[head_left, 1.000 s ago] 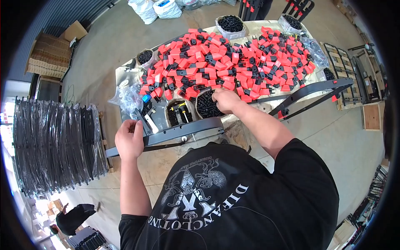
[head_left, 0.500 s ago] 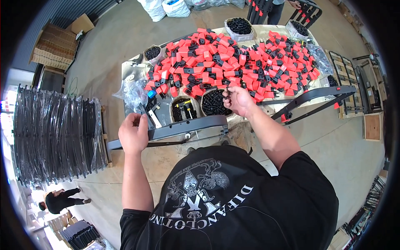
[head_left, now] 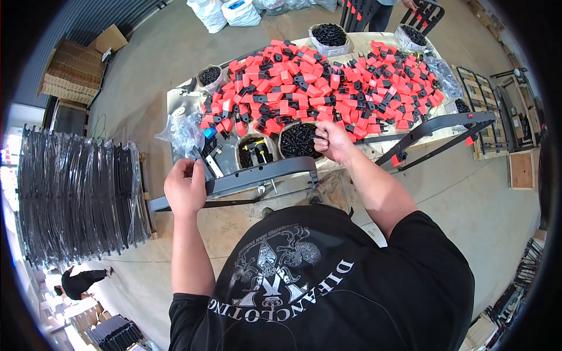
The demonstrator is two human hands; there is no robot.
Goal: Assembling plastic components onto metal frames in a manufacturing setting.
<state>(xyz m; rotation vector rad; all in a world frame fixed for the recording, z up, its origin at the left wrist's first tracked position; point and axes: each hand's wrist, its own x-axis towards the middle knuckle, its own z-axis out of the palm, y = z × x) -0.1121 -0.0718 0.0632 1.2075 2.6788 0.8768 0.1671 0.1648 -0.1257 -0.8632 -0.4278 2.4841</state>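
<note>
My left hand lies over the left part of a dark grey metal frame, fingers curled over its far side. My right hand is closed above the right edge of a box of black bolt-like pieces; what its fingers hold is hidden. Left of that box stands another small box with dark bits and a yellow-and-black screwdriver in it. Behind both hands a big heap of red-and-black plastic caps covers the table.
A second dark frame with red caps rests at the table's right edge. More boxes of black parts stand along the far side. Clear plastic bags lie at the left. A wrapped stack of frames stands on the left floor. Two other people are nearby.
My right hand has closed its fingers further above the bolt box. My left hand stays at the frame. The whole view has shifted slightly.
</note>
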